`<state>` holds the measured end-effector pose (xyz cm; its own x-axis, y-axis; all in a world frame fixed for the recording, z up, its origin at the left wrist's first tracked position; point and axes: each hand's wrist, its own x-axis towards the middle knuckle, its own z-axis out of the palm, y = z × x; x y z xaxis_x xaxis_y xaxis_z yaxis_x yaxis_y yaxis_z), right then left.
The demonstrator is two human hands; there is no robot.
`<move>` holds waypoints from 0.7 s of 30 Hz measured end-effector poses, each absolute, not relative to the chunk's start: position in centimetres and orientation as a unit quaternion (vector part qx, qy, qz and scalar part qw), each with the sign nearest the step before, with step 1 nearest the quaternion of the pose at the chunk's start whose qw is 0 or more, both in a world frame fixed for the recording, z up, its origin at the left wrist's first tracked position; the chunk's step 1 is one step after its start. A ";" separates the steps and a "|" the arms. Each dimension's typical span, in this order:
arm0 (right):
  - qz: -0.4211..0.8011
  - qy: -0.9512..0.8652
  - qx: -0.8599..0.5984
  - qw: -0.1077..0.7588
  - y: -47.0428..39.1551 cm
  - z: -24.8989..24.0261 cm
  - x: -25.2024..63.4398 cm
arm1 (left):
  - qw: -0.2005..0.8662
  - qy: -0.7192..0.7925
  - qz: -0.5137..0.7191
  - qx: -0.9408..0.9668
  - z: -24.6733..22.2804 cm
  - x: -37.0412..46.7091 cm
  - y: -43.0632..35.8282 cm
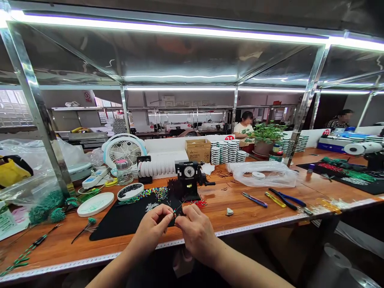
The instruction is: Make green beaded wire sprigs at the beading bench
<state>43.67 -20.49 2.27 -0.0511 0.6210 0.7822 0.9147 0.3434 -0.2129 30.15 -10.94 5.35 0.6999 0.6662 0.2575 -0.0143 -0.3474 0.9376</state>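
My left hand (154,228) is closed in a pinch, thumb against forefinger, above the front of a black mat (120,222). Close against it, my right hand (198,236) is also closed, its fingers curled. A thin green strand (179,208) shows between the fingertips, with a tiny green and reddish piece (175,214) on it, too small to make out. Just beyond the hands stands a black hand-crank winding machine (189,180) with a round dial and a row of white spools (157,168). Multicoloured beads (153,193) and white beads (151,206) lie on the mat.
To the left are a white dish (95,204), a dish of black beads (130,192), a glass jar (124,174) and a fan (126,151). Tweezers (254,199), a yellow-handled tool (275,199) and pliers (283,199) lie right. A measuring tape (240,230) lines the table edge.
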 end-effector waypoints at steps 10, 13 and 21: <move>0.209 -0.604 -0.601 0.480 -16.5 5.9 46.2 | 0.135 0.072 0.323 0.934 4.9 30.8 -10.3; 0.297 -0.579 -0.598 0.467 -15.6 5.9 47.2 | 0.088 0.036 0.319 0.943 4.8 31.4 -10.2; 0.411 -0.533 -0.565 0.477 -16.1 6.2 48.2 | -0.027 -0.018 0.291 0.956 5.1 30.4 -7.9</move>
<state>48.20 -16.05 6.19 0.0929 0.9947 0.0437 0.2104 0.0233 -0.9773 30.45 -7.88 5.07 0.8295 -0.0510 0.5561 -0.0197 -0.9979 -0.0621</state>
